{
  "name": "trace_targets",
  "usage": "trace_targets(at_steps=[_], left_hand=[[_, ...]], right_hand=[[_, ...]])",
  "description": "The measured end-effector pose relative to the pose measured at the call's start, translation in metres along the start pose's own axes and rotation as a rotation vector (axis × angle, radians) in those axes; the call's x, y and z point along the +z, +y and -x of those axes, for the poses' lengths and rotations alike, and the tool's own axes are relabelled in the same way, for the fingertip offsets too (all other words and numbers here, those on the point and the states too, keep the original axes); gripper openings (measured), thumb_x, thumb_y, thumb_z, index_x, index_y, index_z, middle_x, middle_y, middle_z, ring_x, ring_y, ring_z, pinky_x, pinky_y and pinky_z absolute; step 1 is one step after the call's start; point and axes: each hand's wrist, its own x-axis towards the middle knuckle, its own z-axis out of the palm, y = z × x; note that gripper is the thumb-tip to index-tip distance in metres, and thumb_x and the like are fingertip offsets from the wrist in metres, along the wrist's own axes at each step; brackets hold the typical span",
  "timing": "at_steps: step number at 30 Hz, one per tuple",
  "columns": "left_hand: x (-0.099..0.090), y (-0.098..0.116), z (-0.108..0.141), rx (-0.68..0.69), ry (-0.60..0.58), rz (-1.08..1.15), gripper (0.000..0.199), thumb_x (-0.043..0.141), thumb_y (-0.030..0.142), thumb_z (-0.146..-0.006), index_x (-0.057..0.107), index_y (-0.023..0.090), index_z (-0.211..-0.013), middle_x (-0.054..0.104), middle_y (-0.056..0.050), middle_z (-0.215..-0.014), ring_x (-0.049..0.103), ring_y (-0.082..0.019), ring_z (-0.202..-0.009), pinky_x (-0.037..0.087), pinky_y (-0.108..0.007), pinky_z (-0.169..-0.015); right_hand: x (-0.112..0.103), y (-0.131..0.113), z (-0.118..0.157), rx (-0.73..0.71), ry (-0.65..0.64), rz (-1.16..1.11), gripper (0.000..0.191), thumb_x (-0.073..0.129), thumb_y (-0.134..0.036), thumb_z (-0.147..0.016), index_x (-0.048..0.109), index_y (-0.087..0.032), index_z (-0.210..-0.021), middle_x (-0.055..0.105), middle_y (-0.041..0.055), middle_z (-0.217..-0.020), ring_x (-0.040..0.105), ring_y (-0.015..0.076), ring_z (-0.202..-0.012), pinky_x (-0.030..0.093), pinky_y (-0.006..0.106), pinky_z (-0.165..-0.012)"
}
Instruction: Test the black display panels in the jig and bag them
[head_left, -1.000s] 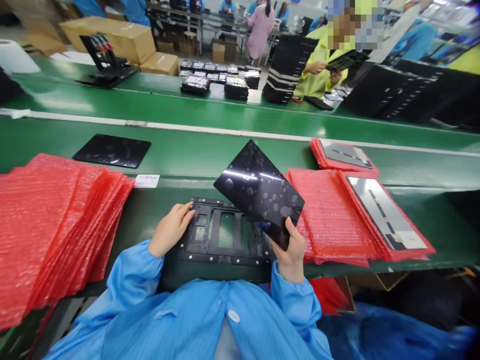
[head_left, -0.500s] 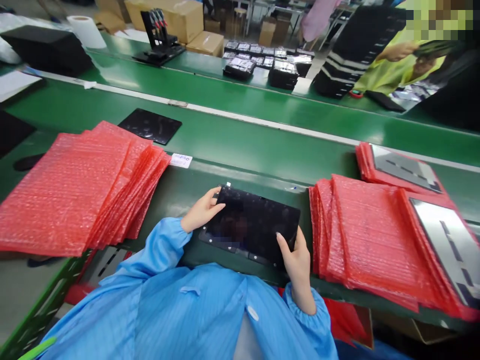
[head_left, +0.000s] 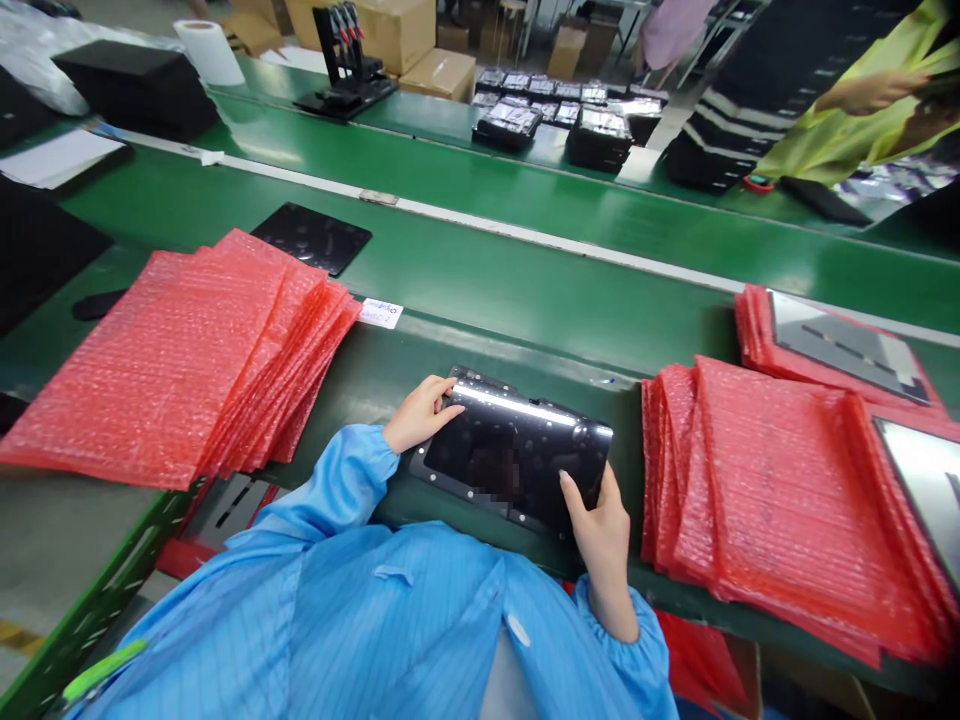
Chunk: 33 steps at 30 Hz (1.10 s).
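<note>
A black glossy panel is held between my two hands near the front edge of the green bench. My left hand grips its upper left corner, thumb on top. On the right side, my right hand grips the panel's edge with the thumb on the face and the other fingers partly hidden beneath. A bright streak of reflected light crosses the panel's upper part. To the left lies a fanned stack of red bubble bags; to the right, more red bubble bags sit close to my right hand.
Another black panel lies behind the left bags, near a white label. Silver-backed panels rest on bags at right. Across the bench are a black tool stand, stacked parts and a person's hand.
The panel has tilted in my hands, so a bright reflection now shows along its upper part. Both hands keep their hold. The whole view has shifted slightly.
</note>
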Motion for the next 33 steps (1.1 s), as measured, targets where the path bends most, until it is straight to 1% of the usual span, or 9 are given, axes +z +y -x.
trace_targets(at_steps=[7,10,15,19,22,25,29,31,33], left_hand=[[-0.001,0.002,-0.001,0.003,-0.031,-0.15,0.04,0.06,0.032,-0.087,0.056,0.014,-0.123,0.057,-0.005,-0.099,0.053,-0.012,-0.066,0.05,-0.027,-0.072],[-0.001,0.009,0.003,-0.004,-0.034,-0.273,0.043,0.058,0.034,-0.09,0.053,0.014,-0.128,0.057,-0.007,-0.106,0.058,-0.015,-0.076,0.051,-0.028,-0.075],[0.003,0.022,0.017,-0.001,-0.038,-0.512,0.045,0.048,0.036,-0.095,0.048,0.015,-0.136,0.056,-0.011,-0.114,0.059,-0.024,-0.1,0.051,-0.032,-0.078],[0.007,0.023,0.023,0.021,-0.064,-0.629,0.043,0.043,0.036,-0.098,0.049,0.015,-0.135,0.057,-0.01,-0.111,0.059,-0.023,-0.1,0.051,-0.031,-0.076],[0.007,0.023,0.023,0.028,-0.073,-0.684,0.043,0.041,0.037,-0.099,0.048,0.015,-0.135,0.057,-0.01,-0.111,0.059,-0.022,-0.1,0.051,-0.03,-0.076],[0.006,0.026,0.021,0.028,-0.086,-0.729,0.042,0.041,0.038,-0.099,0.049,0.016,-0.134,0.057,-0.009,-0.11,0.059,-0.021,-0.099,0.051,-0.029,-0.072],[0.003,0.032,0.018,0.024,-0.101,-0.782,0.041,0.04,0.04,-0.099,0.053,0.017,-0.131,0.059,-0.009,-0.108,0.059,-0.022,-0.097,0.049,-0.027,-0.064],[0.002,0.034,0.017,0.033,-0.106,-0.795,0.041,0.039,0.04,-0.099,0.054,0.017,-0.129,0.06,-0.01,-0.107,0.059,-0.023,-0.097,0.047,-0.027,-0.062],[0.001,0.035,0.016,0.047,-0.108,-0.805,0.041,0.037,0.039,-0.099,0.055,0.017,-0.129,0.06,-0.011,-0.106,0.059,-0.025,-0.097,0.047,-0.029,-0.06]], right_hand=[[-0.001,0.0,0.001,-0.011,-0.005,0.01,0.075,0.061,-0.058,-0.083,0.041,-0.021,-0.145,0.063,0.0111,-0.127,0.062,0.0275,-0.112,0.046,0.041,-0.1],[-0.001,0.0,0.002,-0.006,0.004,0.066,0.077,0.059,-0.06,-0.084,0.041,-0.018,-0.145,0.065,0.013,-0.121,0.064,0.0289,-0.108,0.049,0.041,-0.095],[-0.005,0.002,0.003,0.024,-0.033,0.201,0.082,0.054,-0.065,-0.084,0.042,-0.011,-0.144,0.071,0.0163,-0.104,0.069,0.031,-0.091,0.052,0.037,-0.079],[-0.007,0.002,0.0,0.065,-0.074,0.289,0.087,0.051,-0.07,-0.083,0.041,-0.007,-0.144,0.069,0.008,-0.072,0.066,0.0275,-0.062,0.049,0.033,-0.059],[-0.009,-0.001,-0.002,0.066,-0.106,0.321,0.089,0.048,-0.071,-0.084,0.039,-0.006,-0.145,0.062,0.0022,-0.058,0.06,0.0241,-0.049,0.046,0.031,-0.054],[-0.012,-0.007,-0.004,0.021,-0.157,0.44,0.081,0.043,-0.068,-0.089,0.038,-0.01,-0.146,0.065,0.0044,-0.064,0.064,0.0253,-0.055,0.046,0.031,-0.055],[-0.016,-0.009,-0.009,-0.054,-0.181,0.83,0.076,0.043,-0.063,-0.092,0.04,-0.009,-0.145,0.067,0.0103,-0.065,0.068,0.0311,-0.064,0.047,0.034,-0.055],[-0.018,-0.007,-0.013,-0.185,-0.149,0.883,0.073,0.046,-0.064,-0.091,0.047,-0.01,-0.141,0.069,0.0152,-0.078,0.068,0.0322,-0.076,0.05,0.037,-0.061],[-0.021,-0.006,-0.018,-0.376,-0.133,0.826,0.062,0.051,-0.059,-0.091,0.056,-0.015,-0.134,0.068,0.0188,-0.106,0.063,0.0334,-0.099,0.051,0.04,-0.076]])
